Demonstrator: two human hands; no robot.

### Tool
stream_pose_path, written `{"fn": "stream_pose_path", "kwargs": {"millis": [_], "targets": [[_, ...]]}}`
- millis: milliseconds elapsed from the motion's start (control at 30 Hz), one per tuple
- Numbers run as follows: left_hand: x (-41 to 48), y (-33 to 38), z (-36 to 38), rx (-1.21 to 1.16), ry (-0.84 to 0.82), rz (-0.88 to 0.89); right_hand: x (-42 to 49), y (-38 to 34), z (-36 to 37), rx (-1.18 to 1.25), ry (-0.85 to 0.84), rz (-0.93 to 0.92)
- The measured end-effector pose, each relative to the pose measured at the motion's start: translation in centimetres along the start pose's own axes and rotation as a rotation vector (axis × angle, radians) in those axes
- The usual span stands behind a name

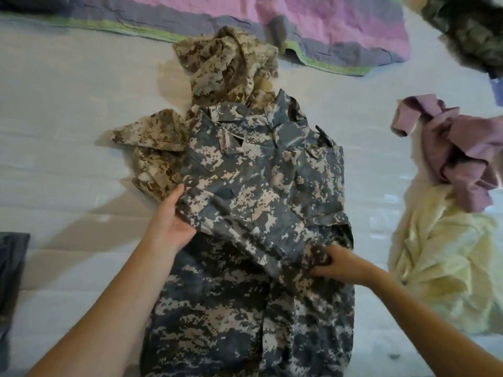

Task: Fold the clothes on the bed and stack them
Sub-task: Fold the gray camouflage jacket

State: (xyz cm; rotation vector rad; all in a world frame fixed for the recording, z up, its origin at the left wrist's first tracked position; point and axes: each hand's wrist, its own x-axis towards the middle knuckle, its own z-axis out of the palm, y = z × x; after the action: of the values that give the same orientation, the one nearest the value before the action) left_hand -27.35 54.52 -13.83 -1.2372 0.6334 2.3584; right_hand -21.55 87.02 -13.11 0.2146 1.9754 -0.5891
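On the bed (68, 118), my left hand (170, 221) at nine o'clock and right hand (337, 263) at four grip the camouflage jacket (258, 172) to tuck its sleeve (245, 235) across.

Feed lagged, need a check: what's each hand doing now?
Left hand: grips the grey camouflage jacket at its edge.
Right hand: pinches the jacket's sleeve.

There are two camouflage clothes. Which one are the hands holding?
The grey camouflage jacket, spread flat in front. The left hand grips its side and the right hand pinches its sleeve. The tan camouflage garment lies crumpled behind it.
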Motion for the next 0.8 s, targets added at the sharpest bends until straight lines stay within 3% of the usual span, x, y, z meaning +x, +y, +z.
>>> {"fn": "stream_pose_path", "kwargs": {"millis": [67, 133, 200, 233, 300, 367, 433, 500, 567, 667, 800], "targets": [[-0.1, 0.2, -0.9, -0.091, -0.05, 0.042, -2.0, -0.6, -5.7, 0.133, 0.128, -0.05], [0.0, -0.5, -1.5, -0.146, -0.019, 0.081, -2.3, -1.3, -10.7, 0.213, 0.481, -0.118], [0.3, -2.0, -1.8, -0.123, 0.07, 0.111, -0.4, -2.1, -13.1, 0.134, 0.835, -0.11], [0.5, -2.7, -1.9, -0.077, 0.138, 0.113, 1.0, -2.4, -13.4, 0.031, 0.907, -0.042], [0.7, -4.0, -2.3, 0.077, 0.332, 0.08, 3.8, -2.1, -12.7, -0.024, 0.732, 0.126], [0.7, -3.9, -3.3, 0.264, 0.548, 0.114, 5.6, -1.3, -11.0, 0.27, 0.458, 0.19], [0.2, -2.8, -4.1, 0.457, 0.654, 0.305, 6.5, -0.5, -9.3, 0.619, 0.392, 0.173], [-0.6, -1.5, -3.6, 0.738, 0.642, 0.584, 7.1, 0.4, -8.3, 0.789, 0.518, 0.15], [-0.8, -0.8, -1.8, 0.972, 0.516, 0.759, 7.6, 0.9, -8.3, 0.917, 0.639, 0.154], [0.9, -0.3, 1.4, 1.125, 0.353, 0.682, 7.5, 0.5, -9.2, 0.981, 0.698, 0.082], [4.1, 0.8, 3.6, 1.266, 0.389, 0.459, 6.5, -1.0, -11.3, 1.09, 0.587, -0.083]]}}
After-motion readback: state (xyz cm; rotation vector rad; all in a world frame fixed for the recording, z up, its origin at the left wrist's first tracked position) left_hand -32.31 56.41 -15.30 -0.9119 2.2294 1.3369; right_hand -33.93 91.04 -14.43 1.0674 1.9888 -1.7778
